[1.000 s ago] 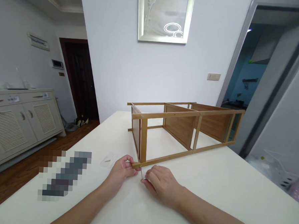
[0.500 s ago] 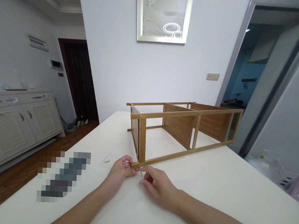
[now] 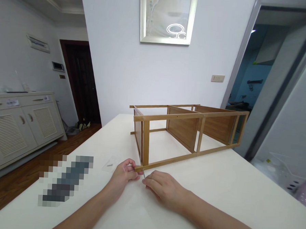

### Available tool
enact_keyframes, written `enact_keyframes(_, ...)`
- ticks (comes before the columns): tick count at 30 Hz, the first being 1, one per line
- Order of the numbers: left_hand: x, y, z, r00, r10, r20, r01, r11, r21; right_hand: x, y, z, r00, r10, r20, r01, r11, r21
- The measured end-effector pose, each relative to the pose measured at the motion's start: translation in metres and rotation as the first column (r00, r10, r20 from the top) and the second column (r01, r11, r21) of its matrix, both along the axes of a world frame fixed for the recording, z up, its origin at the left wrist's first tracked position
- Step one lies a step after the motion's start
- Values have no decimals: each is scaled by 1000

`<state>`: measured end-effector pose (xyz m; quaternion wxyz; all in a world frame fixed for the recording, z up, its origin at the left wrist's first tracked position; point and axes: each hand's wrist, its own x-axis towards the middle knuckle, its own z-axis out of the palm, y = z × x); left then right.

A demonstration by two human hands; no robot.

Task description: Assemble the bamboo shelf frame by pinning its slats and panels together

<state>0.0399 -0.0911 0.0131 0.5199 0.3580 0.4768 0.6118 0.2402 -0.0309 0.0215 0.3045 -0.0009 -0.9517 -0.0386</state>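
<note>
A wooden shelf rack (image 3: 171, 158) lies on its side on the white table (image 3: 205, 189). My left hand (image 3: 124, 174) is closed around the near end of its lowest rail, at the left. Between the thumb and fingers of my right hand (image 3: 161, 188) is a thin metal hex key (image 3: 144, 174), its tip against the screw spot near that rail end. The key's lower end is hidden by my fingers. Left of my left hand, a small screw (image 3: 109, 165) lies on a clear plastic bag (image 3: 108, 164).
A blurred-out dark object (image 3: 67, 180) lies on the table's left part. The wall (image 3: 155, 73) stands behind the rack. On the right are a doorway and a white basket (image 3: 280, 172); a white cabinet (image 3: 21, 121) stands at the left.
My right hand's fingers have closed together on the hex key's lower end, and the key has tilted slightly. My left hand and the rack have stayed in place.
</note>
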Motion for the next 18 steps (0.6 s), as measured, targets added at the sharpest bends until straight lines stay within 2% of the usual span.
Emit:
enact_keyframes(6,2,-2,3,999,-43,-22,43,999,-11,-7,-6,2,997,-63,-39,68,985,156)
enact_keyframes(8,2,-3,4,998,-53,-25,52,999,-14,-9,-8,-1,994,-82,-66,92,982,164)
enact_keyframes(10,3,-3,5,998,-62,-29,61,998,-18,-11,-10,-4,989,-101,-108,113,987,114)
enact_keyframes(12,3,-2,5,997,-70,-33,70,997,-20,-12,-12,-6,981,-126,-147,120,992,-47)
enact_keyframes(14,2,-2,4,996,-75,-37,75,997,-17,-11,-14,-6,978,-147,-149,96,949,-301)
enact_keyframes(16,2,-1,3,997,-71,-40,71,997,-9,-10,-16,-5,981,-155,-120,68,842,-535)
enact_keyframes(18,2,-1,2,997,-65,-38,65,998,-6,-9,-16,-4,984,-148,-95,45,732,-680)
